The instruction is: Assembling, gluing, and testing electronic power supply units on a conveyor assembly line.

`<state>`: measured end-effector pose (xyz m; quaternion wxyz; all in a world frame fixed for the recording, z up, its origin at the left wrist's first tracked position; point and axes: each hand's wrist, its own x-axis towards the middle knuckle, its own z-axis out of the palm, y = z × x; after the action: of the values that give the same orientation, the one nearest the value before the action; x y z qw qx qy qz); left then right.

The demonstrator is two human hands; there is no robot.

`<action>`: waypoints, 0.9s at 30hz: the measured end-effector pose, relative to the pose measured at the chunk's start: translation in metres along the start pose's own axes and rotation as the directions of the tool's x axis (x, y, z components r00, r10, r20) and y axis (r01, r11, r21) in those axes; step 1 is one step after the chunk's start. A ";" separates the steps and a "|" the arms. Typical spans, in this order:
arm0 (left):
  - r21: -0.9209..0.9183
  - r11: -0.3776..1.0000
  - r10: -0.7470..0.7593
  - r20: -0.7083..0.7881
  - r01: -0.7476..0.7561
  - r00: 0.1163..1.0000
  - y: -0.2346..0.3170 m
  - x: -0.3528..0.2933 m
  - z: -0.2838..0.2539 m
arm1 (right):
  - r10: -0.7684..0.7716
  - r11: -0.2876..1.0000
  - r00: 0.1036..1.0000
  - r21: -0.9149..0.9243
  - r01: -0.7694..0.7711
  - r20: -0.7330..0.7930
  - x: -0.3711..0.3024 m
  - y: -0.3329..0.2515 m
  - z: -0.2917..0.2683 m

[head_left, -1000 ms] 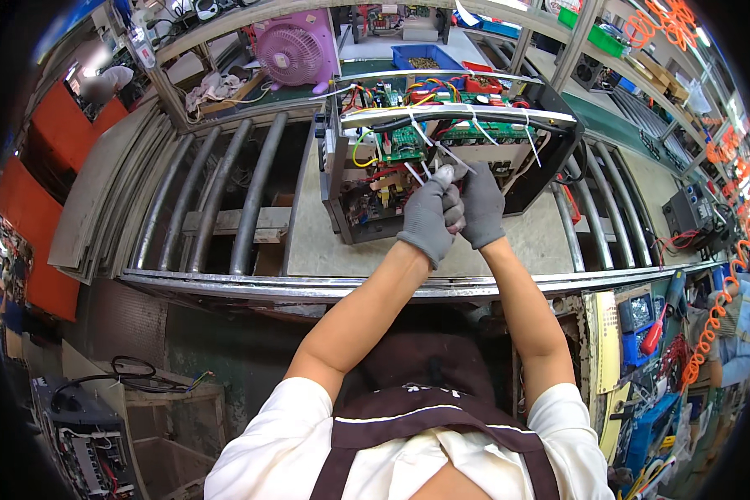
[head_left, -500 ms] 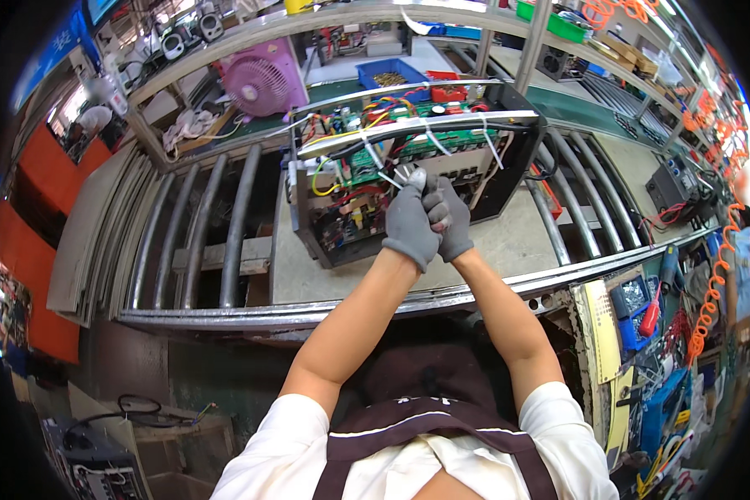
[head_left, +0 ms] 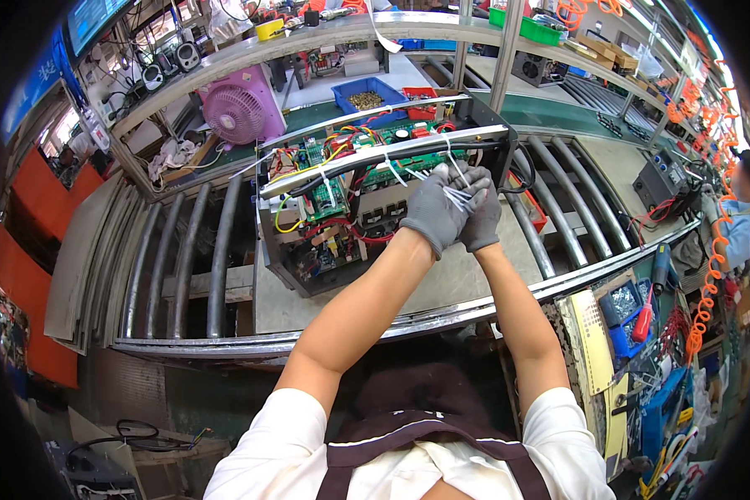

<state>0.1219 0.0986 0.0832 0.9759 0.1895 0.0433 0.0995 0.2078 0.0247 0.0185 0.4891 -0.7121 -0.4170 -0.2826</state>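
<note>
An open electronics chassis with a black metal frame stands on the work surface. Green circuit boards and coloured wires show inside it. Along its near top bar runs a dark cable bundle, with several white cable ties looped round bar and cable, their tails sticking out. My left hand, in a grey glove, is closed at the chassis's right front. Touching it, my gloved right hand has its fingers curled. A bunch of loose white cable ties is gripped between both hands, close to the rightmost looped tie.
Metal rollers flank the board beneath the chassis. Behind it are a pink fan, a blue bin of small parts and a red bin. Tools and blue trays lie at right; another person is at far right.
My hands have moved rightward along the chassis, from near the middle cable tie to the rightmost one. The loose ties now show more clearly between them. The whole view has shifted slightly.
</note>
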 end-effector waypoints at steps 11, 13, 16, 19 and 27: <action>0.096 0.995 -0.020 -0.174 0.037 0.985 0.003 -0.010 -0.006 | 0.123 0.979 0.980 0.141 -0.145 0.158 0.000 -0.017 -0.004; 0.148 0.982 0.131 -0.067 -0.120 0.989 -0.001 -0.033 -0.013 | 0.116 0.993 0.987 -0.030 -0.113 0.112 -0.003 -0.023 -0.005; 0.066 0.976 0.214 -0.169 -0.206 0.962 0.006 -0.058 -0.018 | -0.055 0.992 0.989 -0.104 0.070 0.140 0.001 -0.045 -0.001; 0.003 0.961 0.275 -0.129 -0.277 0.953 0.021 -0.066 -0.021 | -0.123 0.982 0.973 -0.120 0.148 0.195 0.007 -0.066 0.006; 0.108 0.989 0.108 -0.072 -0.100 0.992 0.040 -0.065 0.003 | -0.114 0.989 0.978 0.115 0.095 0.174 0.007 -0.065 0.023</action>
<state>0.0520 0.1207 0.1039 0.9557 0.2382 0.0765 0.1553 0.1544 0.0598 0.0458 0.4709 -0.6850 -0.5106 -0.2198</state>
